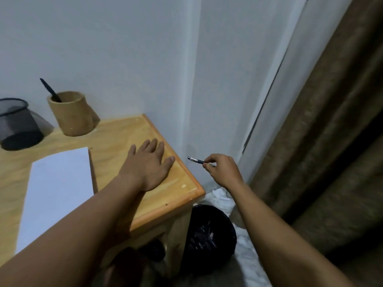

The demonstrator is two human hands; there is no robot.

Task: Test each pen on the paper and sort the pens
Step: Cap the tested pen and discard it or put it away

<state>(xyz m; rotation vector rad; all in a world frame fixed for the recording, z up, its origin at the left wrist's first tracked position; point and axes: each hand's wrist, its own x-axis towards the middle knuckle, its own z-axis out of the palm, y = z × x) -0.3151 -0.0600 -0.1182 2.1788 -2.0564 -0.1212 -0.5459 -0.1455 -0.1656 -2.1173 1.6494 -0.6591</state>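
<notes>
My right hand [222,169] pinches a dark pen [196,160] by one end, out past the right edge of the wooden table [128,133], above the floor. The pen points left toward the table corner. My left hand [150,163] lies flat on the table near its right edge, fingers straight. A white sheet of paper [60,187] lies on the table to the left of that hand. At the back stand a wooden cup [71,114] with one black pen [50,91] in it and a black mesh cup [17,125].
A bin lined with a black bag [209,235] stands on the floor beside the table's right leg, below the held pen. A white wall corner is behind, and a brown curtain [331,131] hangs on the right.
</notes>
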